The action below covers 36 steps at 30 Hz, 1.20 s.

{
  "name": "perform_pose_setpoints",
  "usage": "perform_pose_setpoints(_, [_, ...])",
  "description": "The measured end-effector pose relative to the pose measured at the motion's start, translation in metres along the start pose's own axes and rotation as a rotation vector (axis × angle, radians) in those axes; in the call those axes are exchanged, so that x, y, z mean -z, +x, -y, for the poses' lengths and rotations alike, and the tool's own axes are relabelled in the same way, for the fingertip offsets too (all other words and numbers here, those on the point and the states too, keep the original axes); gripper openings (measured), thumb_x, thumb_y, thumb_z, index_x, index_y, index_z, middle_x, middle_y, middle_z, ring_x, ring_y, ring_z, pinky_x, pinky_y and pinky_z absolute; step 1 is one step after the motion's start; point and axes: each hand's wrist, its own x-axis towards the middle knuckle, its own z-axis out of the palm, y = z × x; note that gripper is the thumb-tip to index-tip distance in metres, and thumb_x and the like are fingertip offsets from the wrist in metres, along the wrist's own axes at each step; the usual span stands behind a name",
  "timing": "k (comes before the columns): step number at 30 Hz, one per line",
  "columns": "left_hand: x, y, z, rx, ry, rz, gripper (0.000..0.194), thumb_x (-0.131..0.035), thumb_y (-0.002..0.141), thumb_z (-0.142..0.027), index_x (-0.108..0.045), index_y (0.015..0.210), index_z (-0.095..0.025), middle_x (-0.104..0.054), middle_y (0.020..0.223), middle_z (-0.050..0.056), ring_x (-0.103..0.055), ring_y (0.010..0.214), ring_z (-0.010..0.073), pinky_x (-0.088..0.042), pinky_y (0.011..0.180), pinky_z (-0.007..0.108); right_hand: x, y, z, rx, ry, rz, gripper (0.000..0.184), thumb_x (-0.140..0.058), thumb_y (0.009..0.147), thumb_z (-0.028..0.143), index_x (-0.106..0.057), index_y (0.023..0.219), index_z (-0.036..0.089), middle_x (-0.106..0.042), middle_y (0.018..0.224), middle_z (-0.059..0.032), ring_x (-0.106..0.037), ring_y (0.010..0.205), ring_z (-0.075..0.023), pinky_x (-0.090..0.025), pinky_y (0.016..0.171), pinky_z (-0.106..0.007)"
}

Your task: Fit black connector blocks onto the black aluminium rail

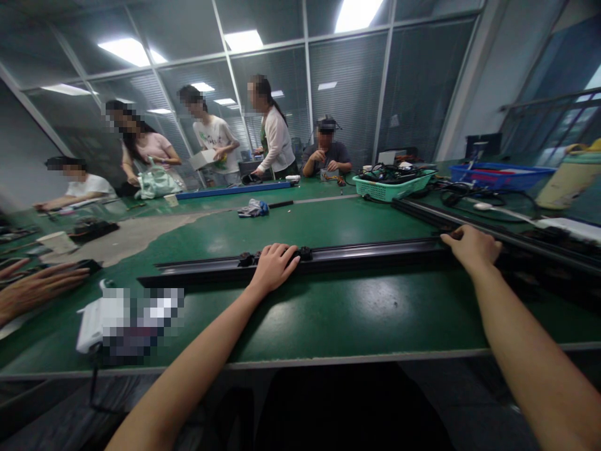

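Note:
A long black rail [366,254] lies across the green table [328,313] in front of me. My left hand [275,266] rests on the rail near its middle, fingers curled over small black fittings [246,258] mounted on it. Further to the right, my right hand [472,247] grips the same rail, fingers wrapped over its top edge. More black rails [469,222] run diagonally behind the right hand.
A green basket [392,186] of cables and a blue tray [500,176] stand at the back right. A white device [96,319] lies at front left, beside another person's hand [37,288]. Several people sit or stand along the far side. A blue bar [235,191] lies there.

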Motion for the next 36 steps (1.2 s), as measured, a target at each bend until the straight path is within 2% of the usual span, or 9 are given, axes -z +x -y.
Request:
perform_pose_setpoints(5, [0.000,0.000,0.000,0.002,-0.009,-0.006,0.041,-0.033,0.102,-0.044,-0.057,0.127,-0.024,-0.063,0.116,0.010,-0.053,0.111,0.0247,-0.038,0.096,0.042,-0.001,0.000,0.000,0.025,-0.006,-0.001,0.039,-0.050,0.089,0.052,-0.064,0.107,0.020,-0.067,0.111,-0.0191,-0.056,0.103,-0.0327,-0.034,0.084,-0.043])
perform_pose_setpoints(12, [0.000,0.001,-0.001,0.001,-0.004,0.004,0.042,-0.032,0.102,-0.044,-0.057,0.128,-0.022,-0.063,0.116,0.010,-0.053,0.110,0.0251,-0.038,0.096,0.042,-0.004,0.002,0.000,-0.012,-0.013,-0.028,0.039,-0.051,0.088,0.052,-0.065,0.106,0.020,-0.066,0.111,-0.0191,-0.056,0.104,-0.0330,-0.034,0.084,-0.042])
perform_pose_setpoints(17, [0.000,0.001,0.000,-0.002,-0.006,0.001,0.041,-0.032,0.102,-0.044,-0.057,0.128,-0.023,-0.063,0.116,0.010,-0.053,0.111,0.0248,-0.038,0.096,0.041,-0.004,0.002,-0.002,0.037,-0.013,0.005,0.047,-0.043,0.090,0.057,-0.063,0.112,0.019,-0.064,0.117,-0.0213,-0.054,0.108,-0.0345,-0.035,0.086,-0.044])
perform_pose_setpoints(21, [0.000,0.001,0.000,-0.002,0.000,0.003,0.042,-0.033,0.102,-0.044,-0.057,0.128,-0.022,-0.063,0.116,0.010,-0.053,0.110,0.0250,-0.038,0.095,0.041,0.000,-0.001,-0.004,0.012,0.007,0.028,0.056,-0.041,0.089,0.064,-0.063,0.116,0.019,-0.062,0.118,-0.0220,-0.055,0.108,-0.0356,-0.038,0.085,-0.044])
perform_pose_setpoints(24, [-0.001,0.001,0.001,-0.005,0.003,0.000,0.042,-0.033,0.102,-0.044,-0.057,0.128,-0.022,-0.063,0.117,0.010,-0.053,0.111,0.0251,-0.038,0.096,0.041,0.002,-0.003,-0.004,0.018,-0.008,0.009,0.055,-0.043,0.088,0.064,-0.065,0.115,0.020,-0.060,0.120,-0.0213,-0.055,0.109,-0.0363,-0.040,0.084,-0.044])
perform_pose_setpoints(28, [-0.002,0.002,0.001,-0.009,0.009,0.003,0.042,-0.033,0.102,-0.044,-0.057,0.127,-0.021,-0.063,0.116,0.010,-0.053,0.110,0.0250,-0.038,0.096,0.042,0.004,-0.006,-0.003,0.048,0.010,-0.021,0.053,-0.048,0.087,0.061,-0.067,0.114,0.019,-0.060,0.118,-0.0207,-0.058,0.107,-0.0348,-0.045,0.082,-0.042])
perform_pose_setpoints(31, [-0.002,0.002,0.001,-0.010,0.011,0.004,0.042,-0.033,0.102,-0.044,-0.057,0.128,-0.021,-0.063,0.116,0.010,-0.053,0.110,0.0251,-0.039,0.096,0.041,0.008,-0.006,-0.003,0.041,0.055,-0.038,0.052,-0.041,0.092,0.054,-0.068,0.113,0.015,-0.064,0.111,-0.0222,-0.061,0.104,-0.0347,-0.047,0.081,-0.041])
perform_pose_setpoints(34, [-0.002,0.002,0.001,-0.009,0.016,0.004,0.042,-0.033,0.102,-0.044,-0.057,0.128,-0.021,-0.063,0.115,0.010,-0.053,0.110,0.0253,-0.039,0.095,0.041,0.012,-0.003,-0.008,-0.066,0.117,-0.047,0.052,-0.030,0.096,0.040,-0.067,0.114,0.010,-0.066,0.106,-0.0255,-0.063,0.101,-0.0365,-0.048,0.081,-0.043])
perform_pose_setpoints(36, [-0.003,0.002,0.001,-0.009,0.016,0.003,0.042,-0.033,0.102,-0.044,-0.057,0.128,-0.021,-0.063,0.115,0.010,-0.053,0.110,0.0253,-0.039,0.096,0.042,0.012,0.002,-0.017,-0.152,0.143,-0.035,0.047,-0.034,0.093,0.034,-0.067,0.115,0.008,-0.065,0.104,-0.0278,-0.064,0.098,-0.0380,-0.049,0.079,-0.046])
